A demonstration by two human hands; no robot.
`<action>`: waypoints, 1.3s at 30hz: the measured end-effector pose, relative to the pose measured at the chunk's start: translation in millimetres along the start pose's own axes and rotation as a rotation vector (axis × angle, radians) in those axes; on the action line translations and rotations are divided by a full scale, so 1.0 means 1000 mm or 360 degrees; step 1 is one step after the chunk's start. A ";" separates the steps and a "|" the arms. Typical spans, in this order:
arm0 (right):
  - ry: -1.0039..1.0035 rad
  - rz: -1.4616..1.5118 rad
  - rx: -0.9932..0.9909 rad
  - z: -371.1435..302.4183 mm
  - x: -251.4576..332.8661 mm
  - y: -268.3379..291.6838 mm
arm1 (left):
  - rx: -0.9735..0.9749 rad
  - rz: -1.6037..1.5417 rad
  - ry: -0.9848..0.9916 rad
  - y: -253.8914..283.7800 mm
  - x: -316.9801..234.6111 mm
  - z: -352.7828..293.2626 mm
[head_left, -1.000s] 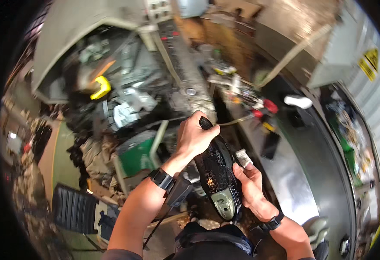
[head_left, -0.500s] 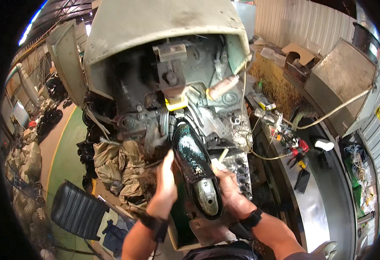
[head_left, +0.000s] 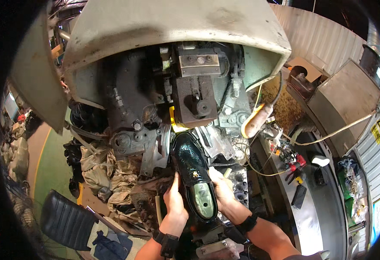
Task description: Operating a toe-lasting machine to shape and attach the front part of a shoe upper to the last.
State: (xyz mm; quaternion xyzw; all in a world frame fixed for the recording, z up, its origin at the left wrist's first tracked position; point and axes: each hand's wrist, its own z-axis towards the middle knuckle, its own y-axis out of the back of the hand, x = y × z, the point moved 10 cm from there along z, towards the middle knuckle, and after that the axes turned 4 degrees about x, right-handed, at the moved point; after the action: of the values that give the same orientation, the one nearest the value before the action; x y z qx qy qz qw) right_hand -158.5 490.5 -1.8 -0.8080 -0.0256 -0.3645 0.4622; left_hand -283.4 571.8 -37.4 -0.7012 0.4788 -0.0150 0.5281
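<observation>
A glossy black shoe upper (head_left: 189, 158) is stretched over a shoe last (head_left: 203, 201), whose pale greenish top shows through the shoe's opening. Its toe points away from me, up against the metal clamp parts of a machine. Along the shoe's left side, near the heel, my left hand (head_left: 175, 203) presses with its thumb up and the other fingers hidden. My right hand (head_left: 226, 196) grips the opposite side, thumb along the edge. Just beyond the toe sits a dark machine block (head_left: 194, 97), with a yellow-lit piece (head_left: 175, 119) beside it.
A big pale machine hood (head_left: 168, 26) arches over the work. A lit hand lamp (head_left: 258, 120) hangs to the right. Tools (head_left: 294, 162) lie on the metal bench, right. Crumpled tan cloth (head_left: 97, 160) and a black chair (head_left: 66, 214) are at left.
My view has moved closer to the machine. The shoe's toe now sits in among the clamp parts, and my left hand has come from beside the shoe onto its side.
</observation>
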 end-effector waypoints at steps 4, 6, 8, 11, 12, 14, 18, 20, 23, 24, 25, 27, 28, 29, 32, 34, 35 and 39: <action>-0.0074 -0.0017 -0.0046 0.005 -0.003 0.003 | 0.0003 -0.0016 0.0010 -0.006 0.003 0.000; -0.0058 -0.0058 -0.0112 0.011 -0.005 0.018 | -0.0239 0.0237 -0.0275 -0.011 -0.017 -0.016; -0.0064 -0.0043 0.0083 0.025 -0.018 0.025 | -0.0347 0.0270 -0.0451 0.015 -0.012 0.000; -0.0027 -0.0039 0.0136 0.042 -0.024 0.040 | -0.0324 0.0484 -0.0684 0.025 -0.015 0.013; -0.0027 -0.0028 0.0164 0.044 -0.027 0.041 | -0.0344 0.0483 -0.0680 0.032 -0.013 0.017; -0.0040 -0.0032 0.0161 0.047 -0.032 0.046 | -0.0276 0.0445 -0.0708 0.037 -0.009 0.025; 0.0015 -0.0047 0.0165 0.052 -0.036 0.049 | -0.0230 0.0377 -0.0679 0.043 0.001 0.033; 0.0029 -0.0011 0.0171 0.051 -0.038 0.046 | -0.0161 0.0534 -0.0800 0.042 0.000 0.034; 0.0014 0.0030 0.0171 0.054 -0.042 0.051 | -0.0141 0.0597 -0.0812 0.047 0.003 0.042; 0.0010 0.0040 0.0170 0.052 -0.042 0.048 | -0.0143 0.0637 -0.0789 0.046 0.001 0.041; 0.0024 0.0058 0.0165 0.051 -0.039 0.044 | -0.0147 0.0648 -0.0790 0.045 0.000 0.039; 0.0005 0.0058 0.0092 0.045 -0.034 0.039 | -0.0230 0.0658 -0.0701 0.042 0.002 0.032; -0.0044 0.0033 0.0057 0.039 -0.032 0.034 | -0.0245 0.0666 -0.0702 0.037 -0.001 0.026; -0.0033 0.0034 0.0041 0.036 -0.029 0.028 | -0.0240 0.0631 -0.0665 0.032 -0.002 0.021; 0.0017 0.0012 0.0043 0.034 -0.023 0.026 | -0.0212 0.0616 -0.0604 0.019 -0.005 0.016; 0.0034 -0.0014 0.0064 0.032 -0.023 0.028 | -0.0190 0.0578 -0.0619 0.020 -0.006 0.014; -0.0010 -0.0021 0.0082 0.033 -0.027 0.030 | -0.0193 0.0580 -0.0616 0.020 -0.007 0.014; -0.0027 -0.0344 0.0244 0.030 -0.033 0.036 | 0.0032 0.0323 -0.0302 0.020 0.006 0.022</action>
State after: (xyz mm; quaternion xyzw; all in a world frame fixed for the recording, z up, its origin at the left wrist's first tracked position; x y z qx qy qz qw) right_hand -151.9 502.6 -57.0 -0.7658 -0.1441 -0.4024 0.4805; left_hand -281.8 584.3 -65.2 -0.6421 0.4950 0.1001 0.5768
